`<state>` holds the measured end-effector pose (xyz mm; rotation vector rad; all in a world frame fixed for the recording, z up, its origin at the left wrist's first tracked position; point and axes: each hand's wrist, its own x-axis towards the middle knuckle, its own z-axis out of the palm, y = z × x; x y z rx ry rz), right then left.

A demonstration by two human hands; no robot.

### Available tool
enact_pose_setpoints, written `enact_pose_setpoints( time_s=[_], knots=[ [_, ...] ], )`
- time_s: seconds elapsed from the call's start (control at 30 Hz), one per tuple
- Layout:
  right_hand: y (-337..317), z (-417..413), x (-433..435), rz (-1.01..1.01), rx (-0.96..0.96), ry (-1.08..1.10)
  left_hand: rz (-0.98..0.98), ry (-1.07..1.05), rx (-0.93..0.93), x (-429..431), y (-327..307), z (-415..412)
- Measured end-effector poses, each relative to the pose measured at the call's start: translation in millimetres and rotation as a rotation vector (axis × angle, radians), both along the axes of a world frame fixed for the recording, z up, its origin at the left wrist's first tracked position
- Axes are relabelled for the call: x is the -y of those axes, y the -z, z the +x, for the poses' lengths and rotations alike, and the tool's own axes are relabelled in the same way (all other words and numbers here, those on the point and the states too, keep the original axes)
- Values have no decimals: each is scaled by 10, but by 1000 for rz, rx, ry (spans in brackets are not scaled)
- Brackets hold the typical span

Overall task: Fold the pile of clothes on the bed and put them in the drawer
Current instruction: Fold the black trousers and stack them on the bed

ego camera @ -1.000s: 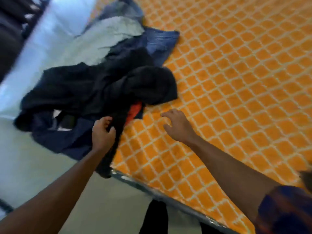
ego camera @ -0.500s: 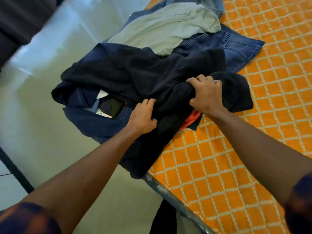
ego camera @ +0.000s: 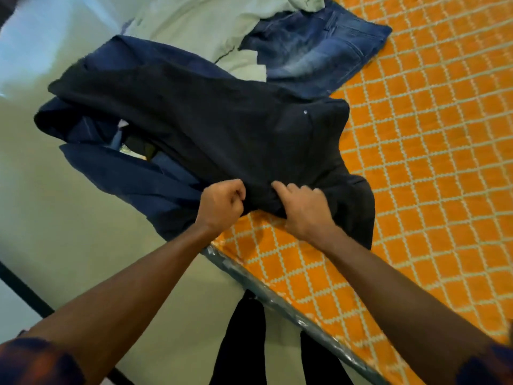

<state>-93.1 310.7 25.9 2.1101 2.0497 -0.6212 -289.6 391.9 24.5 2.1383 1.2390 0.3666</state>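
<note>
A pile of clothes lies at the corner of the bed (ego camera: 433,151) with its orange lattice cover. On top is a black garment (ego camera: 222,126), spread out and pulled toward me. My left hand (ego camera: 222,204) grips its near edge in a fist. My right hand (ego camera: 304,208) grips the same edge just to the right, fingers curled into the cloth. Under it lie a navy garment (ego camera: 133,173), a pale green shirt (ego camera: 211,26) and blue jeans (ego camera: 313,48). No drawer is in view.
The bed's plastic-wrapped edge (ego camera: 277,298) runs diagonally below my hands. Pale floor (ego camera: 55,223) lies to the left, with the navy garment hanging over the bed corner. My dark trouser legs (ego camera: 244,343) stand by the bed edge.
Both hands have drawn the black garment toward me and spread it flatter over the pile. The orange cloth seen under it earlier is now covered. The view has moved closer.
</note>
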Motion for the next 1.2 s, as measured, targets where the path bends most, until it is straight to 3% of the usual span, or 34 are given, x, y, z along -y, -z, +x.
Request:
enact_pose_setpoints(
  time_s=[0.17, 0.27, 0.33, 0.4, 0.43, 0.47, 0.53, 0.57, 0.63, 0.7, 0.77, 0.8, 0.87, 1.07, 1.13, 1.2],
  knots=[
    [-122, -100, 639, -294, -72, -164, 253, 170, 75, 336, -307, 477],
    [-152, 35, 921, -474, -77, -343, 173, 207, -35, 340, -364, 819],
    [-132, 277, 1129, -663, -227, -347, 17, 288, -187, 378, -327, 1119],
    [-119, 490, 1338, -672, -611, -105, -92, 405, -356, 418, -236, 1371],
    [-112, 599, 1430, -533, -756, 116, -106, 465, -418, 432, -156, 1497],
    [-50, 709, 1512, -328, -785, 348, -107, 515, -458, 445, -88, 1609],
    [124, 930, 1704, -22, -516, 667, -111, 552, -499, 444, 56, 1838],
    [205, 1015, 1781, -5, -402, 790, -132, 524, -501, 383, 135, 1924],
    [333, 1119, 1924, -160, -391, 986, -204, 441, -499, 225, 257, 2115],
    [399, 1141, 1936, -274, -614, 1046, -247, 345, -544, -11, 346, 2178],
    [389, 1192, 1946, -362, -931, 1142, -322, 383, -611, -141, 359, 2325],
    [398, 1189, 1910, -378, -996, 1133, -360, 395, -633, -198, 305, 2308],
    [487, 1234, 1973, -343, -1067, 1129, -443, 435, -589, -227, 246, 2367],
    [493, 1381, 2227, -337, -1289, 975, -622, 268, -162, -316, 5, 2205],
    [379, 1450, 2272, -408, -1270, 846, -624, 253, -89, -309, -174, 2053],
    [267, 1501, 2235, -460, -1112, 694, -577, 250, -49, -306, -402, 1865]
  ],
)
